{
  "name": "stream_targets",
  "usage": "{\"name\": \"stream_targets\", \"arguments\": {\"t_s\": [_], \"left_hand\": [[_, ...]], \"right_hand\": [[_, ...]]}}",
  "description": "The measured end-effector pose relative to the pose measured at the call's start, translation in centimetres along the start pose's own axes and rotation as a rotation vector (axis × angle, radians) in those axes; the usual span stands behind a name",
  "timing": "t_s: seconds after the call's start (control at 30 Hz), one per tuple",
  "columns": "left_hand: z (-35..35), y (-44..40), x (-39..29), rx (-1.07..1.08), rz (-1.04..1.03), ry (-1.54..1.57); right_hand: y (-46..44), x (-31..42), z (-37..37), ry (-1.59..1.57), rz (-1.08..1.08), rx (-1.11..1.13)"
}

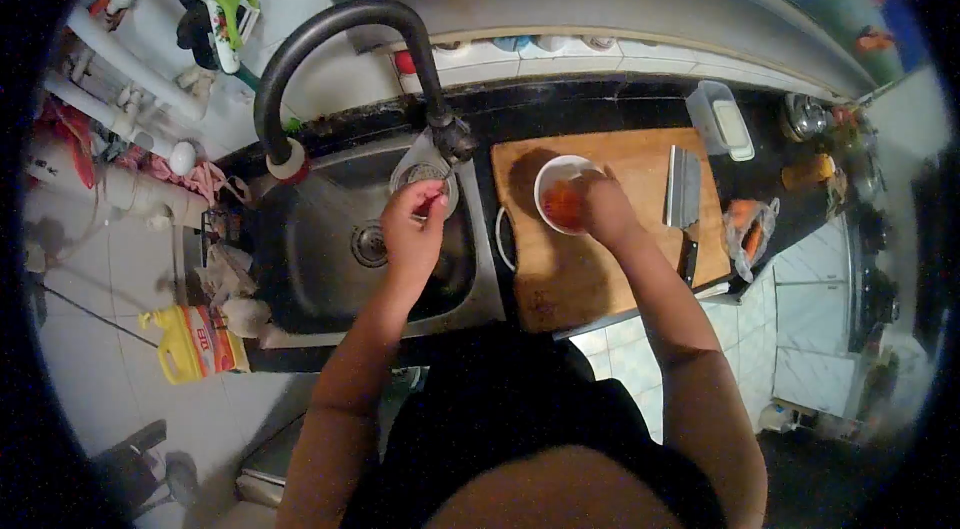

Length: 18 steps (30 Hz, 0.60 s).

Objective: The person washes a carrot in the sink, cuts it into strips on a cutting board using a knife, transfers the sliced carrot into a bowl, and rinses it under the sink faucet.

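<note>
My left hand (413, 225) is over the right side of the steel sink (325, 279). Its thumb and fingers are pressed together; whatever is between them, if anything, is too small to make out. Just behind it is a round metal strainer (432, 172), partly covered by the hand. My right hand (606, 210) is at the right side of a white bowl (549, 170) with orange-red contents. Its fingertips are hidden, so I cannot tell whether they grip the rim or reach inside. Under the bowl lies a wooden cutting board (570, 284).
A cleaver (683, 194) lies on the board's right side. Beyond it are a bag of carrots (748, 234) and a clear plastic container (715, 114). The black faucet (345, 14) arches over the sink. A yellow jug (180, 347) stands at the left.
</note>
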<state>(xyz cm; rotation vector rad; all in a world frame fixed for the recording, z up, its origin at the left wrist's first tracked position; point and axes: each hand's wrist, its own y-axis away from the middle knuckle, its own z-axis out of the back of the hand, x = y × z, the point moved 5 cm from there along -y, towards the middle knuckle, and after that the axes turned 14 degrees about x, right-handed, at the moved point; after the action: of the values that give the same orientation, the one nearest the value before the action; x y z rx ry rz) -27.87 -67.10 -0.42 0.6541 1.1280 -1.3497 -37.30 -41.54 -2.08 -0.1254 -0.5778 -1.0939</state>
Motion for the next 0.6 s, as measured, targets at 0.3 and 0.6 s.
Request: {"name": "stream_targets", "arguments": {"t_s": [0.3, 0.6], "left_hand": [[5.1, 3.3, 2.8, -0.152, 0.010, 0.024], [10.9, 13.2, 7.9, -0.348, 0.180, 0.174]], "right_hand": [[3.1, 19.4, 6.4, -0.652, 0.857, 0.064], [-11.8, 26.9, -15.1, -1.609, 0.559, 0.384]]}}
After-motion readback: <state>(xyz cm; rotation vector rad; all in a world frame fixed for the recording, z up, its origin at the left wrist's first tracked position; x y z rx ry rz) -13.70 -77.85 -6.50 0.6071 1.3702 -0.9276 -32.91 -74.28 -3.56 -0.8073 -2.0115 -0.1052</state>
